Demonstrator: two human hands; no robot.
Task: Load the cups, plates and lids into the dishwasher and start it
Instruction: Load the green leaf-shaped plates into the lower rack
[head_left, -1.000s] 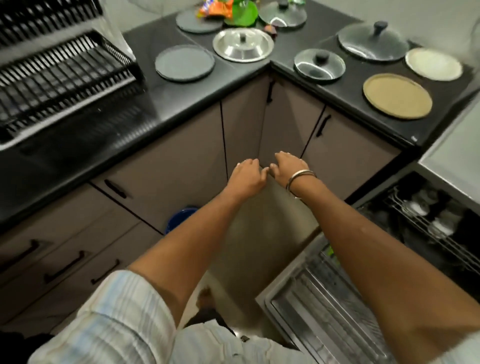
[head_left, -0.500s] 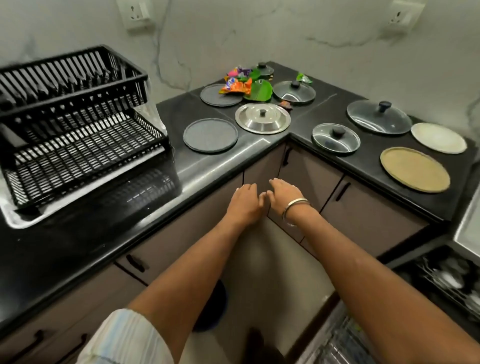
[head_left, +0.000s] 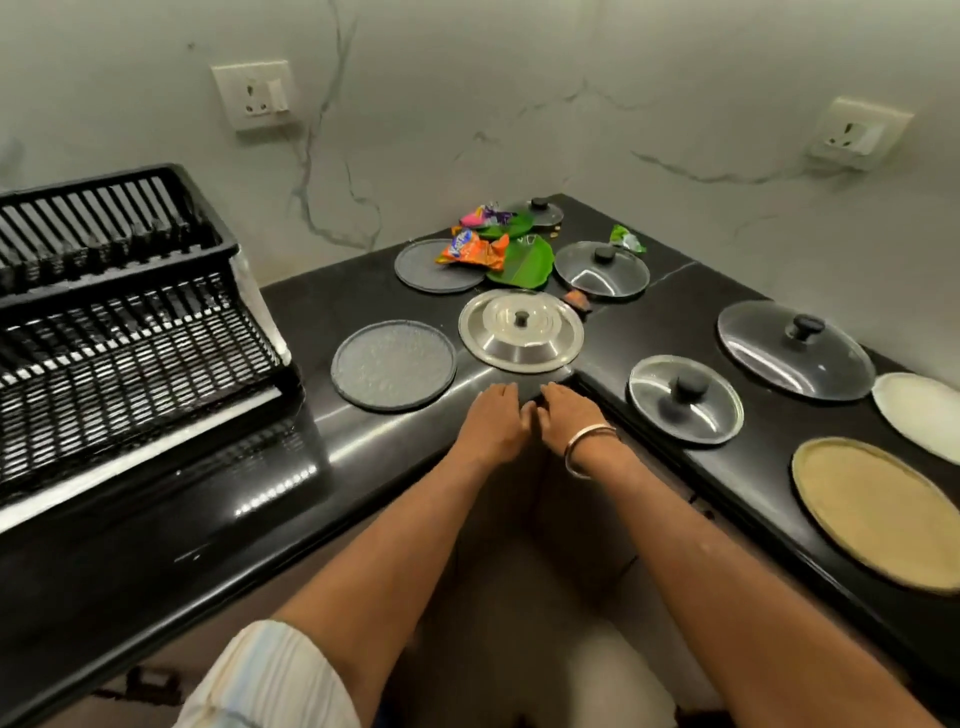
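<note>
While both hands are reaching over the inner corner of the black counter (head_left: 727, 467), nothing is being held: the left hand (head_left: 491, 423) and right hand (head_left: 566, 413) are lying side by side, nearly touching, palms down, with fingers straight and close together. Their fingertips are sitting just short of the steel lid (head_left: 521, 330).

Four lids are showing in full: that steel one, a small glass lid (head_left: 685, 399) just right of the hands, a big glass lid (head_left: 795, 349) beyond it, and a mid glass lid (head_left: 601, 269) behind the steel one. A fifth, the back lid (head_left: 540, 212), is sitting in the far corner and is partly hidden by wrappers (head_left: 472, 249) and green leaves (head_left: 522, 262).

Four flat plates are lying on the counter. A grey plate (head_left: 394, 365) is sitting just left of the steel lid; a dark plate (head_left: 434, 267) behind it is partly covered by an orange wrapper. A tan plate (head_left: 878, 514) and a white plate (head_left: 919, 413) are both being cut off by the right edge.

A small brownish scrap beside the steel lid is too small to make out. Cups and the dishwasher are not showing in this view.

A black rack (head_left: 119, 322) is standing on the left, cropped by the frame. Two sockets (head_left: 255, 96) are sitting on the marble wall. A bangle (head_left: 589, 447) is circling the right wrist, and a striped sleeve (head_left: 270, 680) is showing at the bottom.
</note>
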